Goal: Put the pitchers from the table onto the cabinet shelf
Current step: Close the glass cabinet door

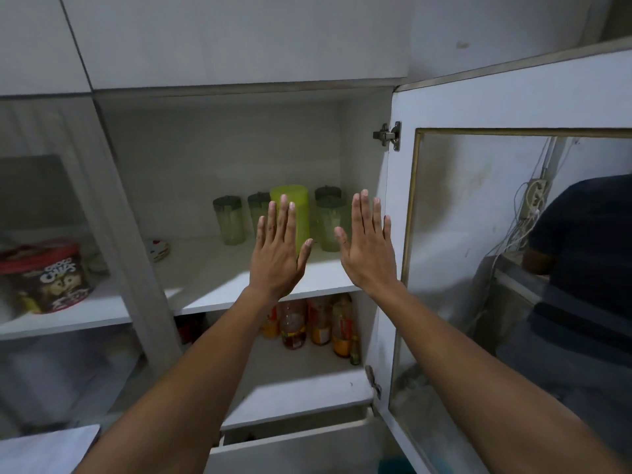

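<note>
Several clear pitchers with dark lids stand at the back of the upper cabinet shelf: one at the left, one beside it, and two at the right. A tall lime-green pitcher stands between them. My left hand is raised flat in front of the green pitcher, fingers spread, holding nothing. My right hand is raised flat beside it, empty too, in front of the right-hand pitchers.
The cabinet door with a glass pane stands open at the right. Several sauce bottles fill the lower shelf. A cereal tub sits behind the left glass door. A small dish lies on the upper shelf. A drawer below is slightly open.
</note>
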